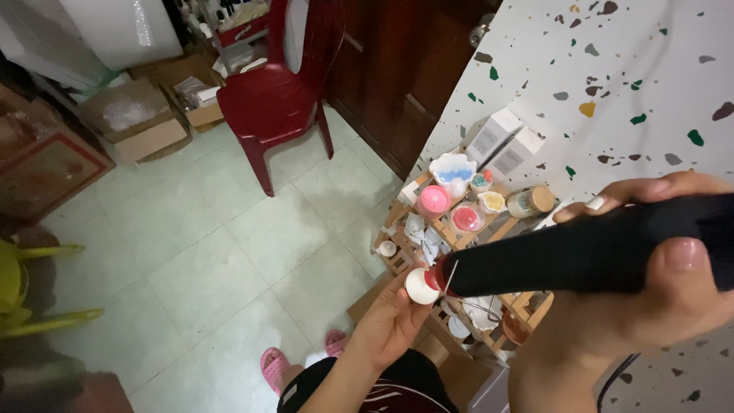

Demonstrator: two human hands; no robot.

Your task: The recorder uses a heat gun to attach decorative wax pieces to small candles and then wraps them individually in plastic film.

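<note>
My right hand [657, 283] grips a long black tool [581, 252] with a red tip, held close to the camera and pointing left. Its red tip [436, 277] touches a small white round piece [420, 287]. My left hand [390, 321] holds that white piece between its fingertips, low in the middle of the view. Below both hands lie my dark clothes and pink sandals [274, 365] on the pale green tiled floor.
A low wooden rack [405, 200] holds several small coloured ceramic bowls and pots, with two white boxes [505, 141] behind. A speckled white wall [612, 84] stands on the right. A dark red plastic chair [275, 99], cardboard boxes [141, 126] and a yellow chair [30, 306] stand on the floor.
</note>
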